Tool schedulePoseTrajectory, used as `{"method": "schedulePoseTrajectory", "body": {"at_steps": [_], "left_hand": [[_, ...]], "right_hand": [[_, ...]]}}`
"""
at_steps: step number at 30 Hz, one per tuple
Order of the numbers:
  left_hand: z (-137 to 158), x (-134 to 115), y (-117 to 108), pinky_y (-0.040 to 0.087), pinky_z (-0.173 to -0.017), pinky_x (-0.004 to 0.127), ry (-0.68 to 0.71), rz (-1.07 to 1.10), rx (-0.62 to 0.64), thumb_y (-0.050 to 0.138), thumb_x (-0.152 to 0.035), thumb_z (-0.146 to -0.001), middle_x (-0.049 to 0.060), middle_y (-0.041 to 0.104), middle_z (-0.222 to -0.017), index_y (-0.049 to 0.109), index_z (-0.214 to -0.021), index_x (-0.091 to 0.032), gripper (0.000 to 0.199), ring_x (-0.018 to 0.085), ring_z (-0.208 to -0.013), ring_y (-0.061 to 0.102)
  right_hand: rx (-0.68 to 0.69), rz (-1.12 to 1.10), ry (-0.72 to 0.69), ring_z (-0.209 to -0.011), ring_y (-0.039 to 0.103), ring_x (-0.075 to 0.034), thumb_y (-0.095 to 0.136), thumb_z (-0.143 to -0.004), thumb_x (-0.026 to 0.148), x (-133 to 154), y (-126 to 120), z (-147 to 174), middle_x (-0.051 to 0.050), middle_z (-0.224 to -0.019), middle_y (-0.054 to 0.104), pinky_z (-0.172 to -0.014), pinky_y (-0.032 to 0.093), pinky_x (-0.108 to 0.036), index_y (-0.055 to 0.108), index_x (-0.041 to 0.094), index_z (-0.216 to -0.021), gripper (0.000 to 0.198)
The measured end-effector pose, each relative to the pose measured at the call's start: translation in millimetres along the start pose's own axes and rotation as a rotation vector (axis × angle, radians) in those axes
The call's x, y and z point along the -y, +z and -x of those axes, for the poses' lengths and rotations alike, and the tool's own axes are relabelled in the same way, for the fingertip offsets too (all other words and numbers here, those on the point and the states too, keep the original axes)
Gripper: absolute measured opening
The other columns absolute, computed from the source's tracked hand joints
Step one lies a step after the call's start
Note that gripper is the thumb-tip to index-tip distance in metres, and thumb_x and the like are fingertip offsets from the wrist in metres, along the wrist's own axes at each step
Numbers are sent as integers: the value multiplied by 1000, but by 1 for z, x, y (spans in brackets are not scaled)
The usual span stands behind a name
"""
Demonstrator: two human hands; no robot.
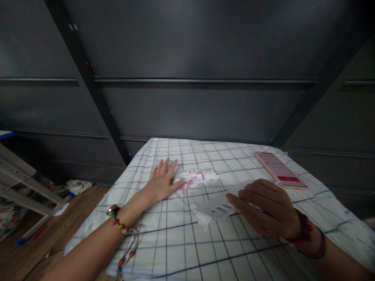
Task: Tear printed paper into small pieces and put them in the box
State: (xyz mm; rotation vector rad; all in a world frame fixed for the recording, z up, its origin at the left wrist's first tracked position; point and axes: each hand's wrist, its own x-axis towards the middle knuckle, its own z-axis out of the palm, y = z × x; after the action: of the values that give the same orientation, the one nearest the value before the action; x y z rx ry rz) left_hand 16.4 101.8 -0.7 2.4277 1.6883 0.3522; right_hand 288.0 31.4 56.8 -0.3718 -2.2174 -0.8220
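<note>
We spread our left hand (160,186) flat on the cloth (178,242), thumb at the scraps (199,176); our right hand (268,207) grips the sheet (207,207), left of the phone (278,168) near the cloth's right edge.

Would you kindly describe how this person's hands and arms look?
The left hand wears a ring and, at the wrist, a cord bracelet with red and yellow beads and dangling ends. The right hand has dark red bands at the wrist. No sleeves show.
</note>
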Motion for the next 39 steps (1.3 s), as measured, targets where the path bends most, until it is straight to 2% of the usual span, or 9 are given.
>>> {"method": "schedulePoseTrajectory", "body": {"at_steps": [7,13,22,28,33,36,39], "left_hand": [[2,-7,-4,16,-103,54,52,24,5,44,-63,-79,11,10,-148,14,-142,-23,80,36,-132,1],[5,-14,-5,14,-105,50,120,13,15,46,-62,-79,12,9,-148,14,-142,-18,83,35,-132,-1],[6,-21,-4,10,-105,51,255,-22,43,61,-61,-68,14,0,-148,8,-142,-19,100,36,-132,-7],[6,-22,-5,12,-105,49,255,-17,34,62,-55,-71,17,1,-147,8,-142,-16,98,36,-132,-6],[6,-19,-5,13,-105,49,274,19,-25,45,-56,-84,13,6,-148,11,-141,-19,77,34,-133,-2],[5,-15,-4,13,-105,48,198,6,-35,33,-54,-89,13,8,-147,12,-141,-17,67,33,-133,0],[3,-9,-3,15,-104,50,81,-18,-24,29,-54,-90,14,10,-147,13,-142,-16,66,35,-132,3]], "right_hand": [[-15,12,-4,-59,48,-11,51,-77,3,-5,-6,-5,-1,-64,56,-47,42,-26,58,13,-85,15],[-3,11,-6,-61,49,-11,52,-77,4,-5,-6,-1,-1,-66,57,-50,43,-27,59,14,-87,16],[33,-17,-21,-59,47,-12,50,-76,2,-4,-4,3,-2,-64,56,-49,41,-28,57,10,-91,19],[23,36,-26,-60,48,-12,47,-78,3,-9,-11,1,-2,-64,56,-50,42,-28,58,13,-88,18],[-14,48,6,-61,48,-13,52,-76,4,-12,-8,5,-3,-68,57,-50,42,-28,58,12,-92,19],[4,55,17,-62,48,-13,52,-75,3,-12,-3,9,-3,-69,57,-50,42,-28,56,11,-96,22],[41,37,1,-62,46,-13,49,-76,3,-13,-2,12,-3,-67,57,-49,41,-28,55,11,-98,23]]}}
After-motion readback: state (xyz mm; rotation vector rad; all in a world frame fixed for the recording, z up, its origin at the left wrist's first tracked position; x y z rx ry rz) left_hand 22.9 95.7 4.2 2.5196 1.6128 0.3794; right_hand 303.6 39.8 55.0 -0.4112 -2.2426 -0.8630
